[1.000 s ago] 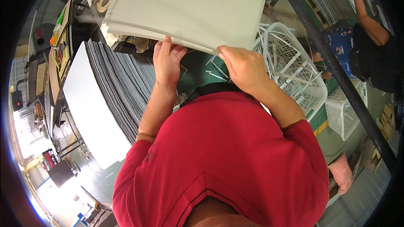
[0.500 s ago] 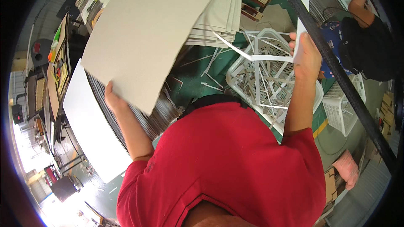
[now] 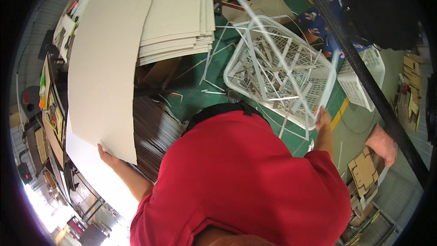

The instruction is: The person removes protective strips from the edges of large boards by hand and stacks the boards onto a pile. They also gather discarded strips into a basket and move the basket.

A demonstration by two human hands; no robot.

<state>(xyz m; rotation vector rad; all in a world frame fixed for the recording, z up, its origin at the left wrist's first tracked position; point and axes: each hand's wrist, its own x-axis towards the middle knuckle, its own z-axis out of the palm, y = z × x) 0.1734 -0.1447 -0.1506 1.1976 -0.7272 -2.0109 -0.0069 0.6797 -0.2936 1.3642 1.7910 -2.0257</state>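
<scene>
While my left hand [image 3: 110,156] pinches the near edge of a large beige cardboard sheet [image 3: 104,66], thumb on top and fingers hidden beneath, my right hand [image 3: 323,119] looks closed on a bent white strip [image 3: 261,28], though blur hides the exact grip. I think the sheet wants a light, level hold, so the edge won't crease, and the strip wants keeping clear of it and of the basket rim.

The sheet stretches ahead of my left hand, overlapping a stack of cardboard sheets [image 3: 180,23] and, nearer me, a white-topped pile [image 3: 96,173]. The strip runs up and leftward from my right hand, over a white plastic basket [image 3: 268,108] of offcuts [image 3: 258,70] standing on the green floor [image 3: 186,109].
</scene>
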